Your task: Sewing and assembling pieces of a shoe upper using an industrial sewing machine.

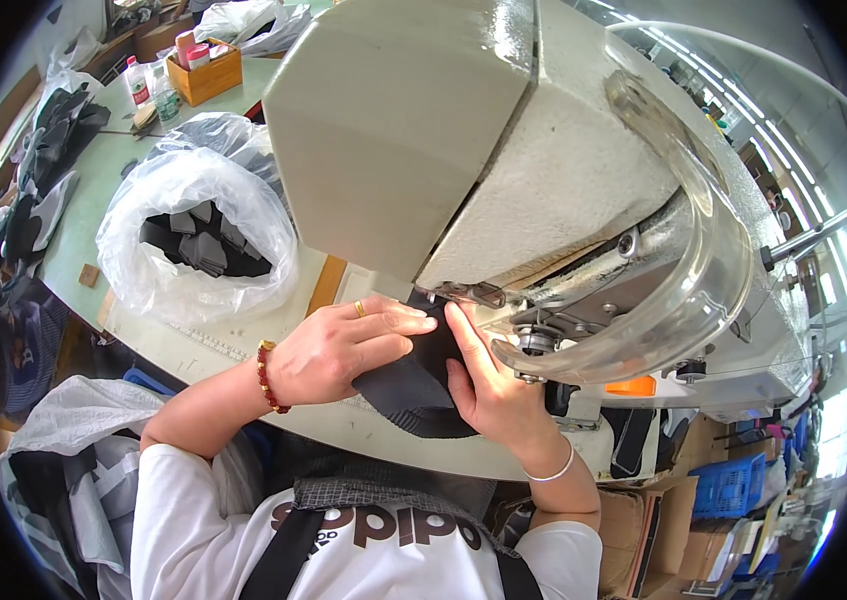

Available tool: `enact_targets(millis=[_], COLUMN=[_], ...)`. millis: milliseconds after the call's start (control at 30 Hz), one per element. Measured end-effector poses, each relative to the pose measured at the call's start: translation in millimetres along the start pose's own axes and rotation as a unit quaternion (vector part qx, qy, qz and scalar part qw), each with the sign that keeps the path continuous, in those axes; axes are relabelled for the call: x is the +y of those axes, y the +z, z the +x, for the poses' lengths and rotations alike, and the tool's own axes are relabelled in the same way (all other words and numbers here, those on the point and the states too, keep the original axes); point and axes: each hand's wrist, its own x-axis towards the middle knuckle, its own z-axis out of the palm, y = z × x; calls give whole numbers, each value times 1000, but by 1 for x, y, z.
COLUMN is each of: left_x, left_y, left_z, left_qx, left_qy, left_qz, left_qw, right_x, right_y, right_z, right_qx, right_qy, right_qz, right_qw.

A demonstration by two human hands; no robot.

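A dark grey fabric piece (409, 388) lies under the head of a large cream sewing machine (404, 120), its lower end hanging over the table's near edge. From the left, my left hand (339, 345) rests its outstretched fingers on the fabric. It wears a ring, with a beaded bracelet at the wrist. Opposite, my right hand (499, 390) lies on the fabric's right side, index finger pointing toward the needle area and thumb apart. Both sets of fingertips sit close to the machine's metal foot (474, 293). The needle itself cannot be made out.
Left of the machine, a white plastic bag (124, 245) holds several dark cut pieces. Farther back stand a wooden box (206, 75) and bottles (138, 82). A clear curved guard (679, 310) juts out right of my hands. Cardboard boxes (634, 530) and a blue crate (729, 487) are at lower right.
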Motion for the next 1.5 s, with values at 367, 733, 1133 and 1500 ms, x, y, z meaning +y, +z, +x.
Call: enact_targets(millis=[367,733,1133,1500], left_x=[-2,3,-4,-1], left_y=[32,6,16,13], left_z=[-9,4,-3,3], left_qx=[329,74,51,73], left_qy=[-243,-53,16,-15], left_qz=[-528,-41,41,29], left_qw=[744,995,998,997], right_x=[-2,1,7,2], right_y=[-9,-4,19,19], right_z=[-4,-11,-10,-12], right_qx=[-87,-75,-1,-10], right_qy=[-46,-15,15,86], right_qz=[-137,-79,-40,-35], right_qw=[986,994,999,996])
